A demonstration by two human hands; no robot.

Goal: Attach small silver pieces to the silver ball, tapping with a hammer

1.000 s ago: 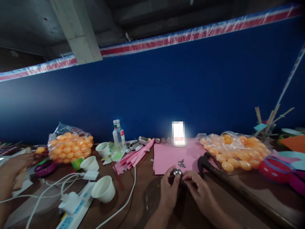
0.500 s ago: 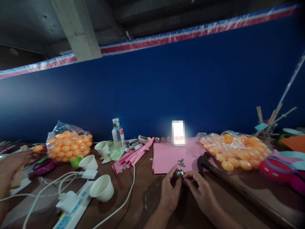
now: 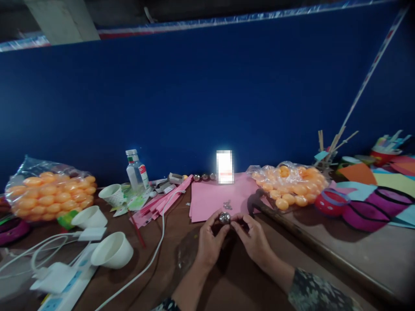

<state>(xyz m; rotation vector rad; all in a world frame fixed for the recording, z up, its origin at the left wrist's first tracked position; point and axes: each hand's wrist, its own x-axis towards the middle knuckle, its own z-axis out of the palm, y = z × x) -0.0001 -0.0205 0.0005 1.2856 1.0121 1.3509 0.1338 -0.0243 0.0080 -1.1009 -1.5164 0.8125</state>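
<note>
A shiny silver metal ball [image 3: 225,217] is held between the thumb and fingers of my left hand [image 3: 209,242], low over the brown table. My right hand [image 3: 251,235] is closed in a pinch, its fingertips against the ball's right side. Anything small between those fingertips is hidden. Just beyond the hands, several tiny metal pieces [image 3: 227,204] lie in a cluster on pink paper sheets [image 3: 204,198]. A few more shiny balls [image 3: 204,177] sit along the back edge of the paper, left of a bright blurred-out rectangle [image 3: 224,166].
To the right lies a hammer [image 3: 301,233], behind it a bag of orange balls [image 3: 292,188]. At left are paper cups [image 3: 113,250], a power strip [image 3: 69,280], a white cable [image 3: 158,242], a bottle [image 3: 134,170] and another bag of orange balls [image 3: 50,194]. A blue partition [image 3: 178,95] stands behind.
The view has turned right and down, so things sit further left and more shows at the right. Another person's hand at left has gone from view. Both my hands stay at the ball.
</note>
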